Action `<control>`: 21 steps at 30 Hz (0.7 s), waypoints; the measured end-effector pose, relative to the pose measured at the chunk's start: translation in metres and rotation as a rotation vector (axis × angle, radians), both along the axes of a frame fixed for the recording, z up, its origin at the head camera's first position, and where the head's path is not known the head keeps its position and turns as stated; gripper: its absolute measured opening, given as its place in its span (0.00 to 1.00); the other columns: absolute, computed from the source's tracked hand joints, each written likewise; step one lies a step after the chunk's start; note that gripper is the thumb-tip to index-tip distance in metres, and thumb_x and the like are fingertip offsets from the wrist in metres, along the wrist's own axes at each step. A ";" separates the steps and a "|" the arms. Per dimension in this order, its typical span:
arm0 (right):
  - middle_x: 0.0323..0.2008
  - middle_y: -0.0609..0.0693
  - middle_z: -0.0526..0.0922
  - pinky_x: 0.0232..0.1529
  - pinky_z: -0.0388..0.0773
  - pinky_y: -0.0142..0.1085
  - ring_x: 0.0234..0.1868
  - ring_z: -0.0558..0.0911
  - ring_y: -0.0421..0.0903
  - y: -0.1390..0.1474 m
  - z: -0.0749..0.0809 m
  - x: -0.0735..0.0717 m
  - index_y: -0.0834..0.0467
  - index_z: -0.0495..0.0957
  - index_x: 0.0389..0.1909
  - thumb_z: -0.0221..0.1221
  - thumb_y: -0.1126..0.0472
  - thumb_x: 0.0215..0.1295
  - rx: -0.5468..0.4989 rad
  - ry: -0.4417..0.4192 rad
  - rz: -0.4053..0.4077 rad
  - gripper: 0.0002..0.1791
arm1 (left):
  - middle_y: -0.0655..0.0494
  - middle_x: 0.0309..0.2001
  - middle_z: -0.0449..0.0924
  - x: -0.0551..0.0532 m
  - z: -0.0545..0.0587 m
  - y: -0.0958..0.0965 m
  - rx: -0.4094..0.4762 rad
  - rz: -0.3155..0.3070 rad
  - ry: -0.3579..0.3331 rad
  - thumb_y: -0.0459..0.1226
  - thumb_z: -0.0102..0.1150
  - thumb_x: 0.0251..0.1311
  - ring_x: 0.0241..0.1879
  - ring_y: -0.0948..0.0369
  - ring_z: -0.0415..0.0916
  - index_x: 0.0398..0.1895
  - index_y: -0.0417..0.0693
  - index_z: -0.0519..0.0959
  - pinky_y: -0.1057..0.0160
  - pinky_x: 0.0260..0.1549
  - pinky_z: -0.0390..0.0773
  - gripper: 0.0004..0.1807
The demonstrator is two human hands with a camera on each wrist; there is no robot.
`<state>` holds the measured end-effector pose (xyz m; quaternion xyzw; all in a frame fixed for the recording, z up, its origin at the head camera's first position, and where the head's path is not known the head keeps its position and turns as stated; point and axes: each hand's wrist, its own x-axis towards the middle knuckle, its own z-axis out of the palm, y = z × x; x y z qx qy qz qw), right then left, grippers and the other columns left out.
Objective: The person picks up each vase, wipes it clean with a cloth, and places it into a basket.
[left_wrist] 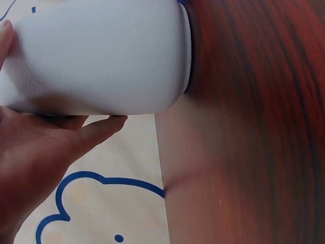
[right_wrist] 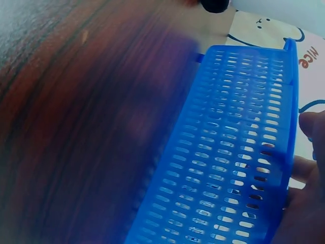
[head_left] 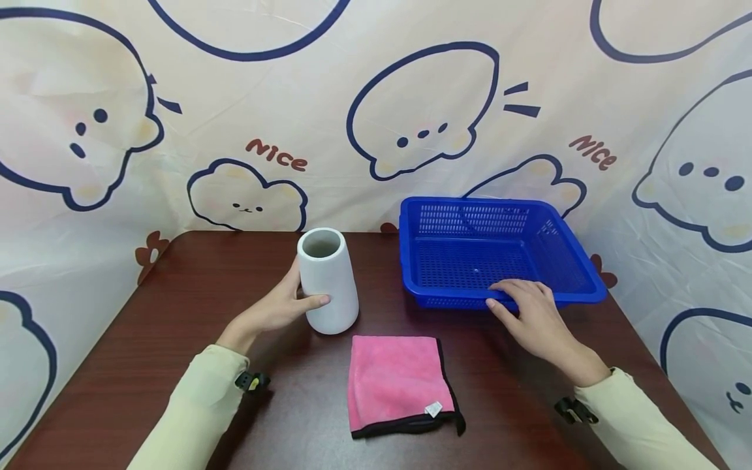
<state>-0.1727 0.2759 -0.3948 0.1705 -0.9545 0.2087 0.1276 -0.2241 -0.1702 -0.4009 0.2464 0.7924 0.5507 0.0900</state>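
A white tapered vase (head_left: 331, 287) with a round open top stands on the table, left of the middle. My left hand (head_left: 273, 310) holds it from the left side, thumb across the front and the other fingers partly hidden behind it. The left wrist view shows the vase's matte side (left_wrist: 111, 61) close up. To the right, my right hand (head_left: 534, 323) grips the front rim of a blue plastic basket (head_left: 446, 290), fingers over the rim and thumb outside. Slotted walls of this basket fill much of the right wrist view.
A folded pink cloth (head_left: 396, 378) with black edging and a small white tag lies on the dark wood table (head_left: 282, 418), between the two arms and nearer than the vase. Behind the table hangs a cream curtain (head_left: 329, 130) with cartoon drawings.
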 end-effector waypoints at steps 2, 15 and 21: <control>0.56 0.63 0.83 0.65 0.57 0.66 0.63 0.75 0.64 0.001 -0.002 -0.001 0.62 0.80 0.56 0.57 0.53 0.75 0.001 0.003 -0.007 0.18 | 0.49 0.74 0.54 0.000 0.000 0.000 -0.001 -0.001 -0.001 0.36 0.66 0.65 0.72 0.45 0.59 0.79 0.68 0.37 0.30 0.67 0.63 0.53; 0.52 0.64 0.85 0.61 0.61 0.64 0.57 0.78 0.64 0.001 -0.008 -0.004 0.64 0.81 0.54 0.59 0.55 0.74 -0.005 0.041 -0.033 0.17 | 0.48 0.73 0.57 0.001 -0.001 0.000 -0.001 0.020 0.011 0.35 0.66 0.64 0.71 0.45 0.61 0.80 0.64 0.39 0.31 0.66 0.65 0.53; 0.52 0.63 0.85 0.60 0.61 0.63 0.56 0.78 0.63 0.000 -0.009 -0.004 0.63 0.81 0.53 0.59 0.55 0.74 -0.002 0.045 -0.037 0.17 | 0.46 0.71 0.61 0.001 -0.002 0.001 0.018 0.037 0.040 0.33 0.67 0.63 0.69 0.44 0.65 0.80 0.60 0.42 0.35 0.65 0.68 0.52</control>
